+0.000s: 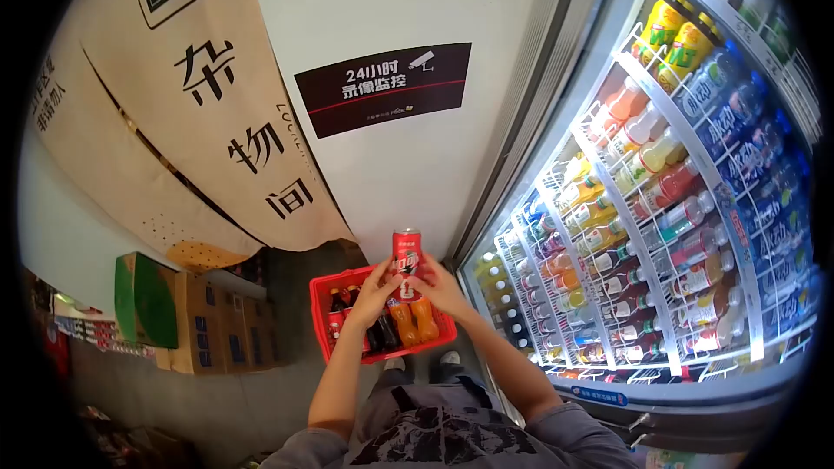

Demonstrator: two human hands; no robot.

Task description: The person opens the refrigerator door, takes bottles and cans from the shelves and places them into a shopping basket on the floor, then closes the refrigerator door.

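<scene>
A red can (406, 254) stands upright between my two hands, over a red basket (323, 339). My left hand (377, 289) is closed on the can's left side, and my right hand (439, 288) grips it from the right. Below, the basket holds orange bottles (425, 320), dark bottles (383, 333) and a red can or bottle (336, 322) at its left. My hands and the held can hide part of the basket's contents.
On the right, a lit fridge (730, 187) has several shelves of bottles. A white wall panel with a black sign (382, 89) is ahead. A printed curtain (200, 122) hangs at left, above cardboard boxes (204, 326) and a green box (143, 300).
</scene>
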